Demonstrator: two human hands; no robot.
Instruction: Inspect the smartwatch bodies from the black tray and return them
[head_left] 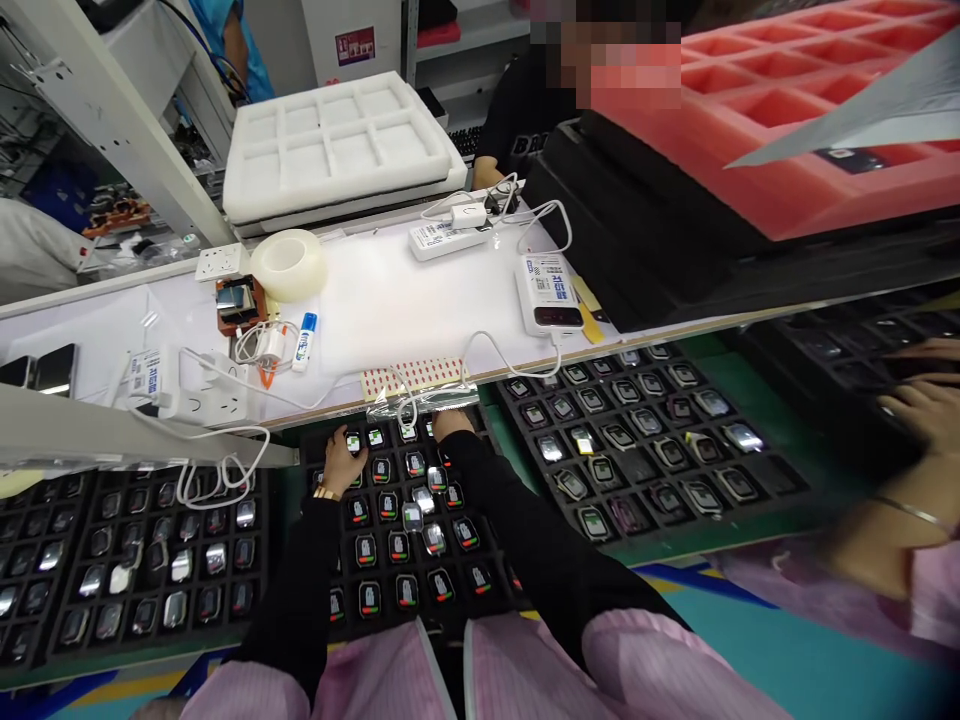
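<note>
Left hand [343,462] resting on far rows of black compartmented tray [390,590], fingers curled over small lit-screen watch body [352,441]; firm grip or mere touch: cannot tell. Right hand [450,424] at tray's far edge beneath white cable [409,405], fingers hidden, grip state unclear. More watch bodies in cells just nearer than both hands.

Bright, even overhead light; glare whitens the raised shelf [390,300] and glints off watch faces [742,436]; wide-angle bending at the edges; right edge motion-blurred; soft shadows beneath the shelf.
</note>
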